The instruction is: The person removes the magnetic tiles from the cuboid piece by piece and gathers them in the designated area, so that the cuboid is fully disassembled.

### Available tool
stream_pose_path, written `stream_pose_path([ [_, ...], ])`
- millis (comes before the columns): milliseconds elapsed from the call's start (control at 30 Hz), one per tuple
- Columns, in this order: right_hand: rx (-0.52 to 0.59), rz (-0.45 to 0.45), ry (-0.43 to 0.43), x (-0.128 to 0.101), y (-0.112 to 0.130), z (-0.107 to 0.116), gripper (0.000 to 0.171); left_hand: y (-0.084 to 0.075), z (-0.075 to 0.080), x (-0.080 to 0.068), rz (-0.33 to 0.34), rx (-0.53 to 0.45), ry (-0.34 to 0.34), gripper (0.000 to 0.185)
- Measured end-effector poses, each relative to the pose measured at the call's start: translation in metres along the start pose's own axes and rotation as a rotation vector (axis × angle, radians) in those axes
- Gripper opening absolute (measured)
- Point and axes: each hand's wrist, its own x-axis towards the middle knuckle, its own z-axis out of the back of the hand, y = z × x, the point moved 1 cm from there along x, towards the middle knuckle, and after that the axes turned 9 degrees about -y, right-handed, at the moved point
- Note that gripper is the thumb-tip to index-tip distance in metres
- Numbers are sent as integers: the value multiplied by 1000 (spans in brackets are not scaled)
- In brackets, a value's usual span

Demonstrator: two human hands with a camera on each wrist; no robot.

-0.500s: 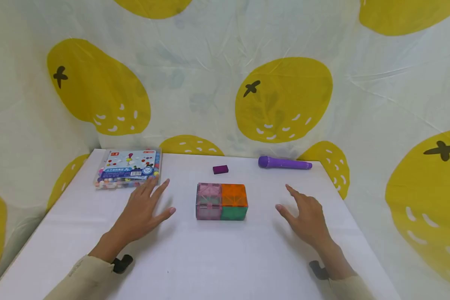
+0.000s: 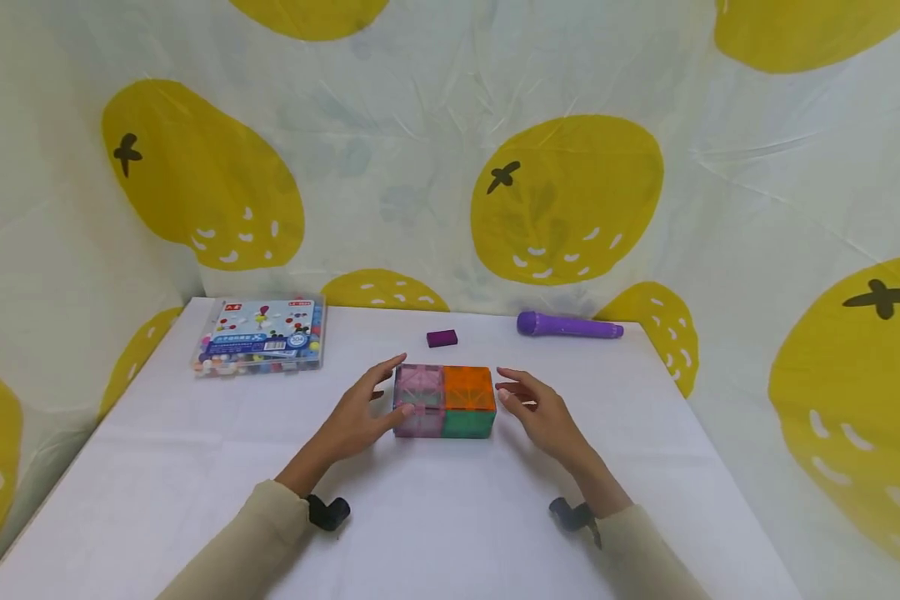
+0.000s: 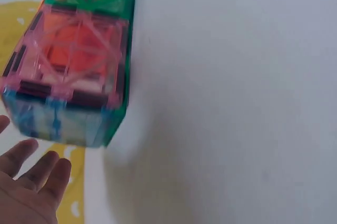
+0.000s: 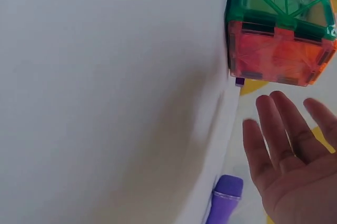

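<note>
A box built of translucent magnetic tiles [image 2: 468, 423], pink, orange and green from the front, stands mid-table. My left hand [image 2: 356, 418] is at its left end with fingers spread; in the left wrist view a gap shows between the fingertips [image 3: 62, 169] and the box's blue end. On the other side my right hand [image 2: 543, 417] has its fingers loosely extended near the right end. The right wrist view shows those fingertips [image 4: 276, 100] apart from the box's red end. Neither hand holds anything.
Behind the tile box lies a small dark purple block [image 2: 442, 338]. A purple toy microphone [image 2: 570, 325] lies at the back right. At the back left is a clear plastic case [image 2: 261, 333] of colourful beads. A fruit-patterned curtain [image 2: 405, 200] hangs behind the table.
Both hands have moved inward from the sides, the left one rightward and the right one leftward, to the two ends of the tile box. The box stays where it was.
</note>
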Motion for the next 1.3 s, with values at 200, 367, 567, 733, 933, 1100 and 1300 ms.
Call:
stream_pose_path([
  [200,163,-94,78,14,-6,-8,45,5,-10,5,-12,-137,-10,77],
  [367,219,-123,85,19,-8,-9,46,12,-13,6,24,-152,-19,72],
  [567,253,-115,89,21,-9,-9,47,16,-15,7,28,-156,-26,72],
  [733,222,-105,85,24,-12,-7,46,15,-16,7,25,-144,-32,74],
  [933,189,-108,90,30,-14,-6,45,14,-15,6,25,-148,-36,74],
  [1100,177,-94,111,35,-16,-4,42,15,-16,6,9,-145,-44,74],
  [1300,165,-78,123,40,-18,-4,38,13,-16,6,18,-140,-41,74],
])
